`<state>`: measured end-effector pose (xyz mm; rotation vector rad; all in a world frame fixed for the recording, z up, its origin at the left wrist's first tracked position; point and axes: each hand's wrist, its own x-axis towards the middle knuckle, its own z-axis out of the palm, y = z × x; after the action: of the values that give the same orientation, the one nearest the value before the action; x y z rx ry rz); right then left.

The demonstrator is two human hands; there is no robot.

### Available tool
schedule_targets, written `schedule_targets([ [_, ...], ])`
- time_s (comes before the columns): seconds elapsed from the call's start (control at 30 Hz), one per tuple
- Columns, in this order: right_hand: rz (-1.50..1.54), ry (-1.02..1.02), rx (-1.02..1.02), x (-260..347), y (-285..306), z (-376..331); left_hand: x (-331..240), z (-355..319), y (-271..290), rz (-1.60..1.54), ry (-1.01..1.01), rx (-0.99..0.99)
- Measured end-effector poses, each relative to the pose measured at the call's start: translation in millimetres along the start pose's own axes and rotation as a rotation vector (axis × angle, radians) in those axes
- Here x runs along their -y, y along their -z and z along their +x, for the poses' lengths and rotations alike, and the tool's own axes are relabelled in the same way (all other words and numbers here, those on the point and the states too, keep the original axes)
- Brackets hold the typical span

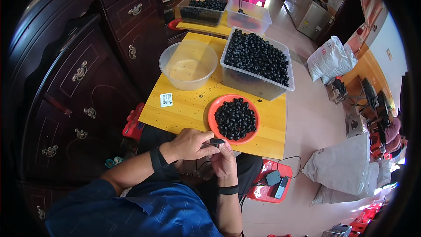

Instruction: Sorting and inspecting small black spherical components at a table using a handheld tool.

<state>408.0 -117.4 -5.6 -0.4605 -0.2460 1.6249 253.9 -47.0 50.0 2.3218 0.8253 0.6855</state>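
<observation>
Black piece [217,141] sits between left grip [187,144] and right grip [225,161].

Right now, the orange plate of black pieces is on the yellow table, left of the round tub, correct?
Not left: the head view shows the orange plate of black pieces right of the round tub. It is on the yellow table.
</observation>
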Motion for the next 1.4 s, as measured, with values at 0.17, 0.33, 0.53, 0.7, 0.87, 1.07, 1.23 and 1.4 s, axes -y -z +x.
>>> schedule_targets([
  [0.17, 0.001, -0.005, -0.002, 0.8, 2.2, 0.4, -4.5, 1.2, 3.4, -0.016, -0.012, 0.008],
  [0.33, 0.013, -0.007, 0.001, -0.1, 3.6, 1.1, -2.6, 1.8, 2.1, -0.022, -0.022, 0.020],
  [0.53, 0.047, 0.004, 0.095, -2.0, 13.7, 4.6, -3.7, 0.9, -3.2, 0.065, -0.020, 0.035],
  [0.7, 0.096, -0.054, 0.012, 0.7, 10.9, 3.7, 2.7, 1.6, -5.5, -0.330, 0.073, -0.017],
  [0.87, 0.078, -0.074, 0.037, 1.8, 7.6, 4.6, 5.8, 6.1, -10.8, -0.538, 0.143, 0.029],
  [1.07, 0.027, -0.112, 0.072, 7.7, 4.8, 1.7, 3.4, 5.1, -10.6, -0.976, 0.244, 0.160],
  [1.23, -0.003, -0.135, 0.073, 8.7, -0.7, 6.5, 0.5, 0.3, -0.5, -0.596, 0.183, 0.028],
  [1.4, -0.229, -0.045, -0.001, 5.8, -7.7, 19.7, -7.4, -7.4, -2.2, -0.303, 0.080, -0.149],
])
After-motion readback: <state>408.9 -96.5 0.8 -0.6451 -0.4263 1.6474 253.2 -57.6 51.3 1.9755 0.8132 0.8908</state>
